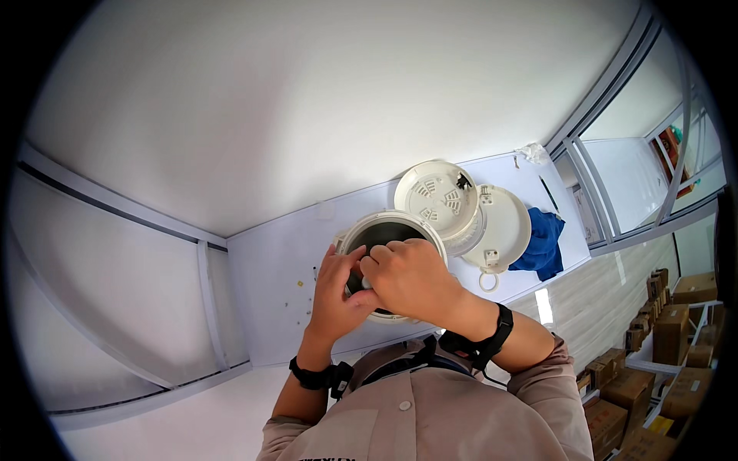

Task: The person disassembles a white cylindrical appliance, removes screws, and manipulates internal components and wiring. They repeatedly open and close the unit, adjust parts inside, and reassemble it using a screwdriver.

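Observation:
A round, cream-coloured appliance body (433, 237) stands on the table below me, its dark inside facing up. My left hand (337, 290) reaches over its left rim, fingers curled inward and thumb pointing at the other hand. Across the opening lies my right hand (411, 280), closed, with its fingers bent down into the body. A small pale piece (365, 283) shows between the two hands; its kind cannot be made out. What the fingertips grip is hidden behind the hands.
Right of the body lie a round slotted cream cover (434, 201), a hinged-looking round lid (503, 230), a pale ring (489, 283) and a blue cloth (542, 242). Small loose bits, including a yellow one (300, 283), dot the table (265, 307) at left. Cardboard boxes (626, 388) stand lower right.

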A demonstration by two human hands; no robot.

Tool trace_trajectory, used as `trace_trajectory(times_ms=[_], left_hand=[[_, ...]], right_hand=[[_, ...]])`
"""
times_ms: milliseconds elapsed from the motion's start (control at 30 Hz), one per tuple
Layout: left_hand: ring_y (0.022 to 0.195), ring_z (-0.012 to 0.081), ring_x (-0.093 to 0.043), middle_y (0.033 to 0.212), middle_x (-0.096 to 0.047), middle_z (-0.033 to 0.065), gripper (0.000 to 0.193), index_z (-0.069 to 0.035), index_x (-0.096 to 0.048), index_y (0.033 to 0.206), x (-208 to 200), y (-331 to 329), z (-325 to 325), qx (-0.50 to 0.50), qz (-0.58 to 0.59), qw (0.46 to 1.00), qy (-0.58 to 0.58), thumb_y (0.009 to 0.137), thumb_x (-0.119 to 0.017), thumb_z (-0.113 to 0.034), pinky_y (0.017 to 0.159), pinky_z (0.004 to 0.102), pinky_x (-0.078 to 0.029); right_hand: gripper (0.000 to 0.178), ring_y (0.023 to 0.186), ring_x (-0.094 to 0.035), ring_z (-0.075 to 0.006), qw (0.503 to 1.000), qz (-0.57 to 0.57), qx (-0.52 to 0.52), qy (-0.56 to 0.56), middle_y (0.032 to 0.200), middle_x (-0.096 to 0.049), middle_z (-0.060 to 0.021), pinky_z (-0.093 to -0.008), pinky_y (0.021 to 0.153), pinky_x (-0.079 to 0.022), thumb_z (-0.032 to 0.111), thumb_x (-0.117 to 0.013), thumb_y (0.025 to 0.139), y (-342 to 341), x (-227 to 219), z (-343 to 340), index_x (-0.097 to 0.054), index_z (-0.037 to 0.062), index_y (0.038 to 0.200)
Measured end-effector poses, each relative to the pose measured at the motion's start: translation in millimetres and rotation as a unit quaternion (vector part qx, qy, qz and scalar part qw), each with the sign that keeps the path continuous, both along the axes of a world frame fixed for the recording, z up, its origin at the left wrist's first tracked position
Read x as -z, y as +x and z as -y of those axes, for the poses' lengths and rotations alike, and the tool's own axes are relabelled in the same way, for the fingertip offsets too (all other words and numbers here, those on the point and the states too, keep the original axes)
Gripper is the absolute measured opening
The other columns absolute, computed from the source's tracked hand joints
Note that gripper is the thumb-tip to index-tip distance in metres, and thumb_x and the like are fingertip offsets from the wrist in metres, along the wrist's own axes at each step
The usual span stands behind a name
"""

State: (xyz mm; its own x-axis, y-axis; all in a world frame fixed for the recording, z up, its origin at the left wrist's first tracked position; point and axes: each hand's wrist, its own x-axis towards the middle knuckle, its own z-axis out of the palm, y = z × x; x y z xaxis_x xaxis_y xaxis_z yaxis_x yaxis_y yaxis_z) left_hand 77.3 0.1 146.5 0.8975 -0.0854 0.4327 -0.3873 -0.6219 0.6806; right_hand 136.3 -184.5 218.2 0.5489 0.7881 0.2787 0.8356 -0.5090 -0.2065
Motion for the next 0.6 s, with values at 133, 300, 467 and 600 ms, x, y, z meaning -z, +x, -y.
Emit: trace_trajectory(times_ms=[133,300,467,600], left_hand=[[0.106,0.0274,-0.071,0.105,-0.074,0.0082,0.068,-0.004,-0.065,0.14,5,-4,-7,-0.002,-0.042,0.999,-0.032,0.076,-0.087,-0.015,0.125,0.0588,-0.032],[0.116,0.0282,-0.07,0.118,-0.075,0.0101,0.069,-0.005,-0.061,0.144,-3,-8,-17,0.031,-0.069,0.997,-0.019,0.079,-0.083,-0.01,0.129,0.0568,-0.025],[0.131,0.0299,-0.061,0.132,-0.07,0.0146,0.068,-0.002,-0.056,0.146,-5,-16,-9,-0.018,-0.016,0.999,-0.042,0.082,-0.077,-0.007,0.126,0.0535,-0.029],[0.13,0.0267,-0.059,0.134,-0.068,0.013,0.048,-0.002,-0.058,0.142,74,-40,-20,-0.192,-0.084,0.924,-0.32,0.096,-0.066,-0.013,0.119,0.0501,-0.037]], right_hand=[[0.041,0.083,-0.069,-0.0229,1.0,-0.013,0.025,0.002,0.089,-0.065,-0.0067,-0.0356,0.067,-0.054,0.046,-0.076,0.085,-4,-9,-1,-0.071,0.0068,0.097],[0.028,0.088,-0.069,-0.0253,0.991,-0.045,-0.073,0.101,0.1,-0.062,-0.0091,-0.0387,0.076,-0.057,0.023,-0.077,0.087,-5,-2,5,-0.068,0.0067,0.108],[0.022,0.092,-0.071,-0.0259,0.996,-0.012,-0.058,0.066,0.1,-0.064,-0.0097,-0.0377,0.079,-0.056,0.013,-0.073,0.082,-5,9,7,-0.068,0.0074,0.103],[0.022,0.088,-0.069,-0.0248,0.997,-0.025,-0.061,0.044,0.094,-0.062,-0.0075,-0.0373,0.077,-0.054,0.021,-0.077,0.085,-4,2,13,-0.066,0.0083,0.099]])
